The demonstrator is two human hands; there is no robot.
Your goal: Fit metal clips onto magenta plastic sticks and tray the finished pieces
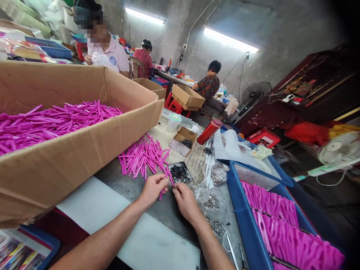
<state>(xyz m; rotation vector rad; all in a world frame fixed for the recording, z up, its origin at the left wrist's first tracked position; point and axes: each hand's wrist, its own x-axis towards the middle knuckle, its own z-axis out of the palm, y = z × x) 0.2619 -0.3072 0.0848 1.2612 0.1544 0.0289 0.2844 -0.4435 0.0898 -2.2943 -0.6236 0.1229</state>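
Note:
My left hand point(154, 190) is closed in a pinch on a slim magenta plastic piece point(161, 195), whose lower end sticks out below the fingers. Close beside it, my right hand point(185, 200) has thumb and fingertips pressed together; whatever they hold is too small to make out. Another magenta strip point(170, 175) shows between the two hands, near the right fingertips. Just beyond them lies a shallow tray point(191, 180) with small black parts point(179, 172). A loose pile of magenta pieces point(143, 157) spreads on the table past my left hand.
A large cardboard box point(84, 161) of magenta pieces stands at left. On the right, a blue crate point(239, 210) holds rows of magenta pieces. Bags of small metal parts point(210, 202), a small carton point(188, 132) and a red cylinder point(209, 131) lie around. Several people sit farther back.

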